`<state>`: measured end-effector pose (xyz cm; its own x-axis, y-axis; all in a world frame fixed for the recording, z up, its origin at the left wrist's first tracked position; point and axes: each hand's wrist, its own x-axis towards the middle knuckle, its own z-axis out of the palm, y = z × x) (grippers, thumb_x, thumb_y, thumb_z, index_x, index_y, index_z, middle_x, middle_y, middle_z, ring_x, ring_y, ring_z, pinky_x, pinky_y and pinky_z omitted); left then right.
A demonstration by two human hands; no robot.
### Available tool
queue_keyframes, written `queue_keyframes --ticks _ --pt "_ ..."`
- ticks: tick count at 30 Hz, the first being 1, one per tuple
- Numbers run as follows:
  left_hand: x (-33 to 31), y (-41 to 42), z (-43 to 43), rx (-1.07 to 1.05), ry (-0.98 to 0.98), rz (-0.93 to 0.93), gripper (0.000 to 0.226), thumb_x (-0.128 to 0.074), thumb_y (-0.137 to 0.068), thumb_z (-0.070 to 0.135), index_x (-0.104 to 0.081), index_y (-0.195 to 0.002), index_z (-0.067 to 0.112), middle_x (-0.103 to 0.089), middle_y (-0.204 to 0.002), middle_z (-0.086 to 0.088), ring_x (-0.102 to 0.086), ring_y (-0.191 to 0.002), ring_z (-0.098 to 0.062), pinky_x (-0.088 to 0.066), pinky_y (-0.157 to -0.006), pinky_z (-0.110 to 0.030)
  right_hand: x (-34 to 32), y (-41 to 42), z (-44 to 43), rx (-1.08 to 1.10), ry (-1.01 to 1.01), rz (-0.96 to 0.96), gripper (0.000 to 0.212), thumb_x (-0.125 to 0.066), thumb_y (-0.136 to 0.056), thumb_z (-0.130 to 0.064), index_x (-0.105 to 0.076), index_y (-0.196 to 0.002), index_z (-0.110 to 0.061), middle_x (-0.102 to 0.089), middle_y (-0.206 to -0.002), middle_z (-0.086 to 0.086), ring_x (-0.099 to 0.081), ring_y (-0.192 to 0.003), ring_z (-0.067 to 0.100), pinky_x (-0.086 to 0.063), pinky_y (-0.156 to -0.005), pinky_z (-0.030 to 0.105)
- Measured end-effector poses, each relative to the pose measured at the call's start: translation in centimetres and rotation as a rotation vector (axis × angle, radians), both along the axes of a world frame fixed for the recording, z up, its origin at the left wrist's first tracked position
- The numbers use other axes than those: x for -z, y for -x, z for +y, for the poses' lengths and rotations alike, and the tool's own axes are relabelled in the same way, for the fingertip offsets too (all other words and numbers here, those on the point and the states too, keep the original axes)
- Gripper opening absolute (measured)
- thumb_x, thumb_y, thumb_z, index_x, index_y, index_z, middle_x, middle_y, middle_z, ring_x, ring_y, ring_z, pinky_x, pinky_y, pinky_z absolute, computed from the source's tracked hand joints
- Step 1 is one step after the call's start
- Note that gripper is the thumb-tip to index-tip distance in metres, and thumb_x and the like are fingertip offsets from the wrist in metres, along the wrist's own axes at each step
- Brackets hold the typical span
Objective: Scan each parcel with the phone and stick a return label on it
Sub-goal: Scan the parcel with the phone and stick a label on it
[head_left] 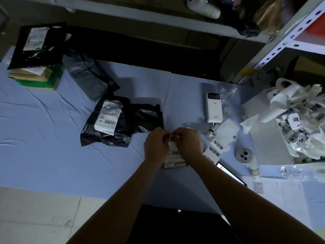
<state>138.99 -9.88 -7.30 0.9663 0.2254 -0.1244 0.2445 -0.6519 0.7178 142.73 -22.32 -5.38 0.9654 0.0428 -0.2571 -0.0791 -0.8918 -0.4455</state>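
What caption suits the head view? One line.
Left hand and right hand pinch a label above a small parcel on the blue table.

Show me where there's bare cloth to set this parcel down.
Widest bare cloth: front left, between the black parcel and its near edge, left of the left hand. A smaller patch lies behind the hands, between that parcel and the power bank. Right of the right hand is crowded: label strip, phone, scrap box.
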Motion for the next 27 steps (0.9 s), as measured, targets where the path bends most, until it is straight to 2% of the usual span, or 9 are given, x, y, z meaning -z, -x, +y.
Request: queue_keyframes --ticks 4,7,9,11,14,18,21,24,27 --pt "-0.2 0.6 -0.6 0.162 -0.185 -0.015 0.021 -0.057 -0.095 0.011 -0.070 -0.109 0.019 -0.059 -0.107 0.001 -0.061 -0.088 -0.018 -0.045 -0.065 -0.027 0.5 1.3 0.5 -0.122 0.224 -0.115 0.013 -0.063 -0.093 -0.030 -0.075 -0.097 -0.031 -0.068 -0.109 -0.003 -0.067 -0.101 0.023 -0.046 -0.068 0.032" --pt "-0.3 0.5 -0.4 0.040 -0.112 0.052 0.014 -0.052 -0.100 0.021 -0.056 -0.111 0.013 -0.053 -0.099 0.006 -0.061 -0.081 -0.016 -0.050 -0.068 -0.028 1.1 1.9 -0.6 -0.029 0.174 -0.162 0.015 -0.067 -0.092 -0.037 -0.076 -0.104 -0.034 -0.058 -0.136 -0.003 -0.059 -0.116 0.021 -0.048 -0.075 0.035" --pt "-0.4 0.5 0.2 -0.025 -0.103 0.075 0.017 -0.054 -0.101 0.028 -0.059 -0.110 0.014 -0.052 -0.101 0.008 -0.059 -0.077 -0.007 -0.048 -0.069 -0.018 1.5 1.8 -1.1 0.060 0.065 -0.124 0.018 -0.063 -0.093 -0.043 -0.072 -0.102 -0.030 -0.063 -0.120 -0.005 -0.061 -0.099 0.018 -0.045 -0.069 0.030" --pt "-0.1 1.1 0.9 -0.051 -0.117 0.069 0.022 -0.060 -0.099 0.032 -0.065 -0.112 0.015 -0.056 -0.116 -0.002 -0.065 -0.091 -0.018 -0.054 -0.078 -0.031 1.7 1.8 -1.4 0.207 -0.055 -0.059 0.029 -0.062 -0.092 -0.051 -0.065 -0.112 -0.029 -0.061 -0.105 -0.010 -0.060 -0.084 0.010 -0.045 -0.061 0.026" --pt "0.7 2.2 1.8 -0.201 0.019 0.148 0.043 -0.060 -0.098 0.040 -0.059 -0.137 0.022 -0.059 -0.128 -0.006 -0.064 -0.108 -0.023 -0.056 -0.089 -0.043 1.9 2.4 -1.9 0.372 -0.277 0.100 0.044 -0.066 -0.091 -0.054 -0.060 -0.124 -0.026 -0.066 -0.105 -0.009 -0.064 -0.076 0.004 -0.049 -0.052 0.022" --pt "1.8 4.3 1.1 -0.262 0.414 0.217 0.028 -0.057 -0.100 0.040 -0.065 -0.125 0.030 -0.071 -0.120 -0.001 -0.067 -0.091 -0.003 -0.055 -0.070 -0.015 2.8 4.1 -3.1 0.289 -0.464 0.176 0.025 -0.062 -0.096 -0.043 -0.073 -0.111 -0.026 -0.076 -0.092 -0.010 -0.073 -0.078 0.006 -0.058 -0.062 0.023" --pt "1.5 5.8 0.1 -0.188 0.572 0.269 0.039 -0.058 -0.101 0.030 -0.056 -0.140 0.026 -0.064 -0.131 -0.006 -0.065 -0.110 -0.016 -0.057 -0.092 -0.032 2.8 5.5 -3.6 0.235 -0.595 0.211 0.021 -0.070 -0.092 -0.025 -0.075 -0.113 -0.024 -0.078 -0.096 -0.008 -0.075 -0.084 0.009 -0.063 -0.075 0.035" --pt "-0.4 7.2 0.5 -0.201 0.584 0.214 0.056 -0.068 -0.096 0.018 -0.048 -0.148 0.019 -0.058 -0.138 -0.007 -0.061 -0.115 -0.015 -0.054 -0.089 -0.018 1.2 6.4 -2.8 0.185 -0.712 0.221 0.020 -0.073 -0.091 -0.017 -0.076 -0.103 -0.032 -0.078 -0.092 -0.009 -0.076 -0.085 0.011 -0.063 -0.076 0.032" --pt "-3.2 8.8 2.9 -0.266 0.541 0.080 0.057 -0.071 -0.094 0.018 -0.050 -0.146 0.022 -0.058 -0.138 -0.003 -0.062 -0.115 -0.014 -0.055 -0.093 -0.023 -1.5 6.1 -0.5 0.093 -0.870 0.282 0.024 -0.074 -0.090 -0.011 -0.076 -0.108 -0.028 -0.078 -0.099 -0.003 -0.076 -0.091 0.018 -0.062 -0.080 0.039"
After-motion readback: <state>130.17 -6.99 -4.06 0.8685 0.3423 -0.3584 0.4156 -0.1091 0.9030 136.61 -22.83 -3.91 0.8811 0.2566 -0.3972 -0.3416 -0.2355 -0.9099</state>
